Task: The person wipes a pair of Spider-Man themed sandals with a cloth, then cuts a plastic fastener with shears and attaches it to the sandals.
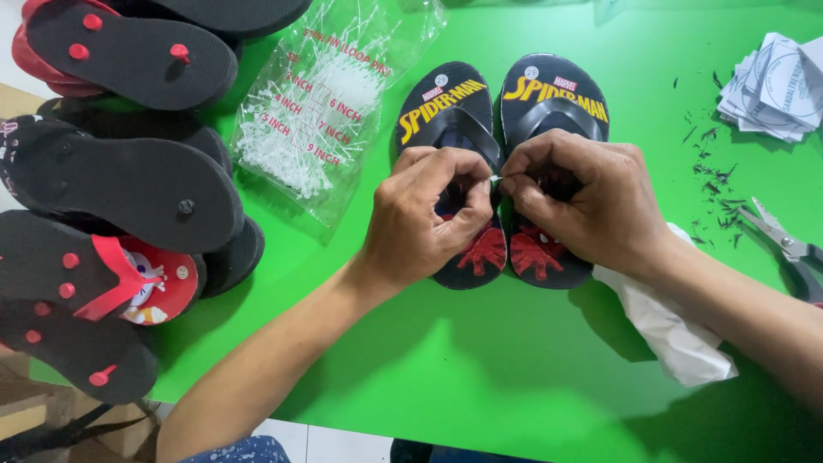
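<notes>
We've got a bright green table [480, 377] filling most of the view, and on its left edge a big heap of black flip-flops [129, 189], mostly sole-up with red plugs showing, one with a red strap and a cartoon print. Next down in size is the pair of sandals [501, 120] in the middle, black with yellow lettering up top and red web graphics at the heel end, lying side by side and touching. Our left hand [424, 214] sits over the left sandal and our right hand [583, 201] over the right one, both curled in with fingertips meeting right above the gap between the two. Pinched between them is a tiny white plastic pin [495, 179], so both hands are clamped on that, not on the sandals themselves. Just left of the pair there's a clear bag of white loop pins [317, 111]. Under our right forearm lies a crumpled white bag [677, 330]. Top right has a stack of white paper tags [771, 86], and scissors [784, 244] lie at the right edge, with little dark trimmings [711, 184] scattered near them.
</notes>
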